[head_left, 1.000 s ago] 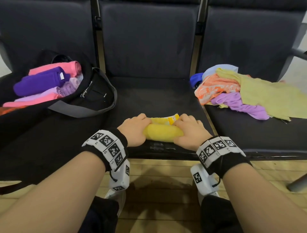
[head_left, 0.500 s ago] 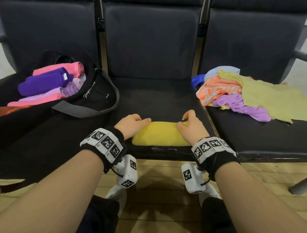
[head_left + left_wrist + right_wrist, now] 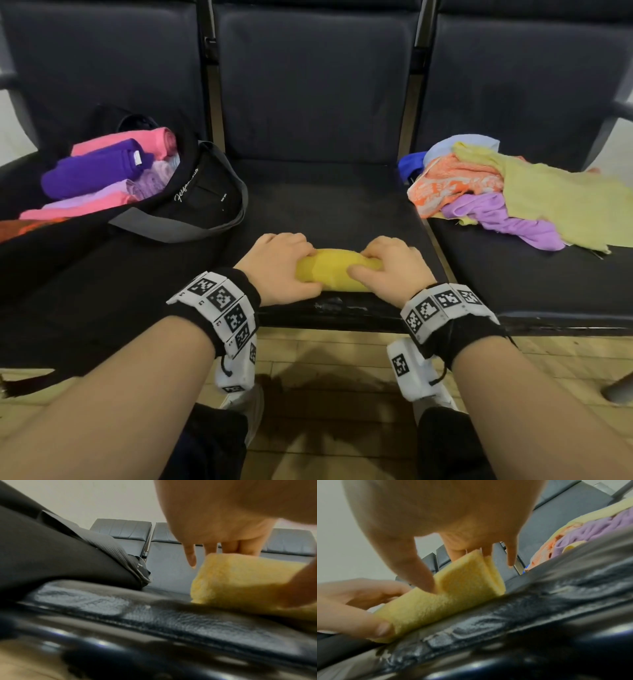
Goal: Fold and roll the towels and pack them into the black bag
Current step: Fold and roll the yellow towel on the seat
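Observation:
A yellow towel lies rolled up near the front edge of the middle black seat. My left hand grips its left end, fingers curled over the top and thumb at the front. My right hand grips the right end the same way. In the right wrist view the yellow towel shows folded layers, with my right thumb pressed into it and the left hand holding the other end. The black bag lies open on the left seat with several rolled towels inside.
A loose pile of unfolded towels, orange, lilac, pale yellow and blue, lies on the right seat. The bag's grey strap hangs toward the middle seat. Wooden floor runs below the seat's front edge.
The towel was flatter and wider half a second ago; now both hands are closed over it and it is a tighter, thicker roll at the same spot.

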The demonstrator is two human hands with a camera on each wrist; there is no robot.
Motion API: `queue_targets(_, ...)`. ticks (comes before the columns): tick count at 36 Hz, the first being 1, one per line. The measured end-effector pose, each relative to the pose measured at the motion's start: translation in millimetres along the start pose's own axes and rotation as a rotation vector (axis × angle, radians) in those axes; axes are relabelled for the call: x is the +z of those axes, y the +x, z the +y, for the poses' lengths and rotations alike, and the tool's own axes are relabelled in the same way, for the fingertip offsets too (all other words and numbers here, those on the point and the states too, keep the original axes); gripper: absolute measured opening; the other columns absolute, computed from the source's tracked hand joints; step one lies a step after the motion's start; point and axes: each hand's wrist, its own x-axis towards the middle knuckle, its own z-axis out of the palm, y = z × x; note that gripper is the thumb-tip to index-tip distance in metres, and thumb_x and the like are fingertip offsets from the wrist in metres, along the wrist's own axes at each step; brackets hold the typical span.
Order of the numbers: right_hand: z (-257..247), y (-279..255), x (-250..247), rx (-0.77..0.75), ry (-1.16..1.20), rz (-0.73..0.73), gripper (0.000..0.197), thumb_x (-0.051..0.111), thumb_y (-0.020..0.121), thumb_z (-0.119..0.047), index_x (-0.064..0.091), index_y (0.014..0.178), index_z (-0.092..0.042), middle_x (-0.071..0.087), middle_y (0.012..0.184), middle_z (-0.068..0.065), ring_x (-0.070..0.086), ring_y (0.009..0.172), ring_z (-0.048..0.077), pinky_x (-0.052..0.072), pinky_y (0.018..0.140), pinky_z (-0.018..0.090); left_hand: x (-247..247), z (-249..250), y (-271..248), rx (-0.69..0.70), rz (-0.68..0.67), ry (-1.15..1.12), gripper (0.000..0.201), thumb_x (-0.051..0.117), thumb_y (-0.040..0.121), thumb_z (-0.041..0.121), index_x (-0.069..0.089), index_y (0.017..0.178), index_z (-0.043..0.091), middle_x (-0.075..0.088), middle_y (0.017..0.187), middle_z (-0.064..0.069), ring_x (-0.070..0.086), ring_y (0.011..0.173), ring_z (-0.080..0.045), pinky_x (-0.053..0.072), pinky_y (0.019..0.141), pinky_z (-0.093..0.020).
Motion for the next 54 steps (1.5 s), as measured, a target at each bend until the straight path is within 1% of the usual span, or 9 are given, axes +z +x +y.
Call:
queue_targets(3, 7, -5, -6, -0.026, -0.029, -0.16, 0.049, 0.061, 0.08, -0.036, 0.054, 0.128, -0.027, 0.042, 0.132, -0.003, 0.034, 0.128, 0.02, 0.021, 0.109, 0.04, 2, 0, 2, -0.024, -0.071, 0.073, 0.059, 0.056, 0.071, 0.049, 0.05, 0.126, 0.028, 0.05, 0.116, 0.011, 0.041, 0.121, -0.013, 0.023, 0.104, -0.034)
queue_targets(6, 9, -4, -4, -0.02, -0.06, -0.202, 0.056, 0.061, 0.079, -0.022, 0.046, 0.133, -0.029, 0.039, 0.132, 0.0, 0.034, 0.126, 0.023, 0.026, 0.107, 0.041, 0, 4, 5, -0.043, -0.12, 0.086, 0.055, 0.06, 0.078, 0.027, 0.045, 0.131, 0.027, 0.049, 0.123, 0.008, 0.044, 0.121, -0.015, 0.023, 0.105, -0.035)
queue_targets(9, 9, -4, -7, 0.012, -0.008, -0.139, 0.051, 0.06, 0.08, -0.024, 0.046, 0.129, -0.028, 0.052, 0.121, 0.002, 0.048, 0.115, 0.026, 0.035, 0.098, 0.041, -3, 2, 7, -0.073, -0.088, 0.019, 0.039, 0.057, 0.08, 0.026, 0.052, 0.119, 0.026, 0.056, 0.114, 0.008, 0.054, 0.108, -0.017, 0.027, 0.098, -0.035)
queue_targets(14, 13, -6, -9, 0.055, 0.336, -0.075, 0.038, 0.056, 0.081, -0.016, 0.042, 0.114, -0.028, 0.054, 0.106, 0.005, 0.052, 0.078, 0.021, 0.039, 0.066, 0.032, -1, -6, 4, -0.309, 0.088, -0.507, 0.043, 0.062, 0.077, 0.022, 0.048, 0.117, 0.024, 0.043, 0.11, 0.004, 0.051, 0.1, -0.023, 0.044, 0.09, -0.038)
queue_targets(19, 17, -4, 1, 0.017, 0.346, -0.077, 0.055, 0.058, 0.082, -0.017, 0.042, 0.132, -0.035, 0.037, 0.125, 0.0, 0.054, 0.101, 0.027, 0.044, 0.092, 0.038, 5, -7, 4, -0.42, 0.141, -0.733, 0.032, 0.059, 0.087, 0.016, 0.048, 0.117, 0.022, 0.036, 0.117, -0.001, 0.045, 0.098, -0.012, 0.036, 0.079, -0.022)
queue_targets(26, 18, -1, 9, 0.009, 0.282, -0.208, 0.08, 0.068, 0.073, -0.015, 0.028, 0.138, -0.035, 0.019, 0.14, -0.004, 0.05, 0.115, 0.025, 0.047, 0.097, 0.044, 3, -14, -5, -0.319, -0.119, -0.519, 0.075, 0.072, 0.074, 0.013, 0.035, 0.137, 0.032, 0.025, 0.129, 0.008, 0.048, 0.109, -0.02, 0.045, 0.093, -0.035)
queue_targets(34, 17, 5, 10, -0.017, 0.218, -0.117, 0.066, 0.059, 0.079, -0.004, 0.035, 0.135, -0.029, 0.028, 0.132, 0.003, 0.054, 0.107, 0.027, 0.047, 0.093, 0.035, 12, -9, -1, -0.3, -0.031, -0.439, 0.066, 0.067, 0.074, 0.003, 0.036, 0.13, 0.021, 0.027, 0.122, -0.002, 0.053, 0.098, -0.025, 0.05, 0.09, -0.039)
queue_targets(40, 3, -2, -10, -0.076, 0.218, 0.008, 0.066, 0.06, 0.076, -0.001, 0.038, 0.134, -0.025, 0.029, 0.128, 0.006, 0.053, 0.103, 0.029, 0.047, 0.094, 0.04, -7, -8, -7, -0.265, 0.15, -0.426, 0.073, 0.065, 0.072, -0.002, 0.035, 0.135, 0.018, 0.027, 0.127, -0.007, 0.049, 0.105, -0.03, 0.045, 0.097, -0.04)
queue_targets(54, -111, -26, -110, -0.247, 0.089, 0.142, 0.071, 0.063, 0.078, -0.002, 0.031, 0.138, -0.024, 0.027, 0.129, 0.009, 0.053, 0.099, 0.033, 0.048, 0.091, 0.044, -141, -6, -72, -0.336, 0.417, -0.298, 0.061, 0.064, 0.073, -0.004, 0.043, 0.128, 0.013, 0.034, 0.127, -0.014, 0.048, 0.11, -0.032, 0.042, 0.097, -0.04)
